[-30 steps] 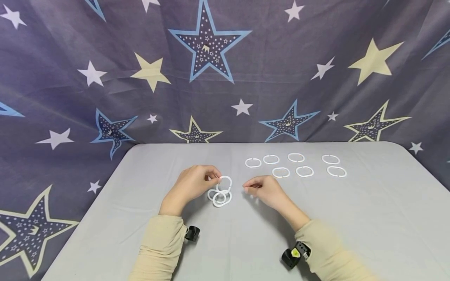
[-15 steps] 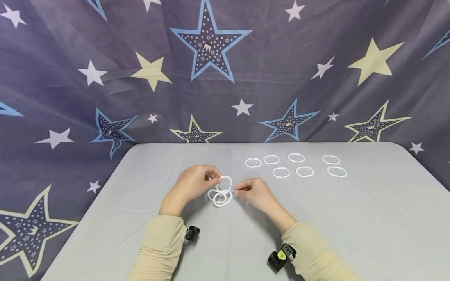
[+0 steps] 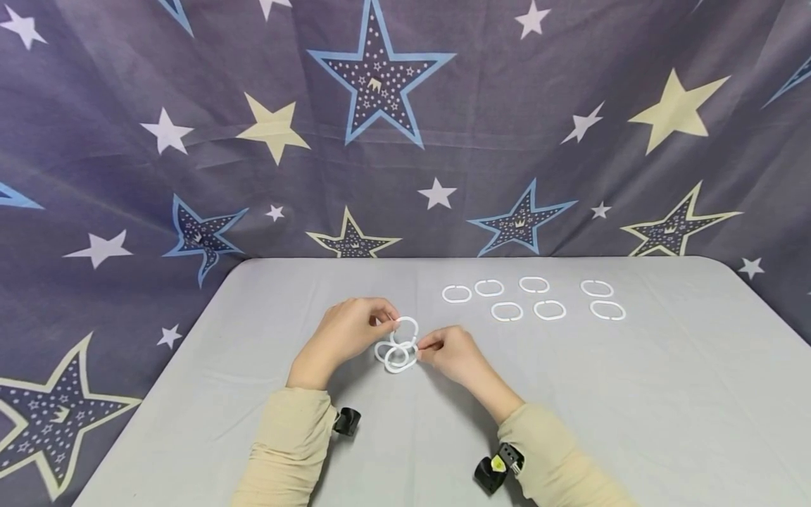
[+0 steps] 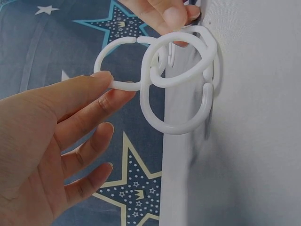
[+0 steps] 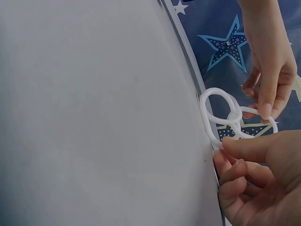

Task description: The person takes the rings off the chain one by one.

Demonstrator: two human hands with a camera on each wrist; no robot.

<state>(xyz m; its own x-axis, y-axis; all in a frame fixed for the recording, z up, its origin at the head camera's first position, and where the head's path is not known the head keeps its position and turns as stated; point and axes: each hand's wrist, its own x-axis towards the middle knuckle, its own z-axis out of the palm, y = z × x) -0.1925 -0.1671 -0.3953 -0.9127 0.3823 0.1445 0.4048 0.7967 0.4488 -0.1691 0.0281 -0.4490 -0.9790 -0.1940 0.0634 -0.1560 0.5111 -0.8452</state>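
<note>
Three white plastic curtain rings, each oval, hang linked together above the grey table. My left hand (image 3: 348, 327) pinches the uppermost ring (image 4: 126, 86) between thumb and index finger; its small gap shows in the left wrist view. Below it hang the other two, one of them a large ring (image 4: 175, 129) with its gap at the right. From the right, my right hand (image 3: 453, 352) pinches the edge of a lower ring (image 5: 205, 120) between thumb and fingertips. In the left wrist view, the right hand's fingers (image 4: 171, 16) partly cover that contact.
Several more curtain rings (image 3: 548, 303) lie flat in two loose rows at the back right of the grey table (image 3: 665, 394). A dark curtain (image 3: 456, 141) with printed stars hangs behind the table's far edge. Each wrist wears a small black camera (image 3: 347, 421).
My right hand has moved left and slightly down from beside the linked rings, and its fingertips now grip a lower ring. The left hand and its ring have stayed in place.
</note>
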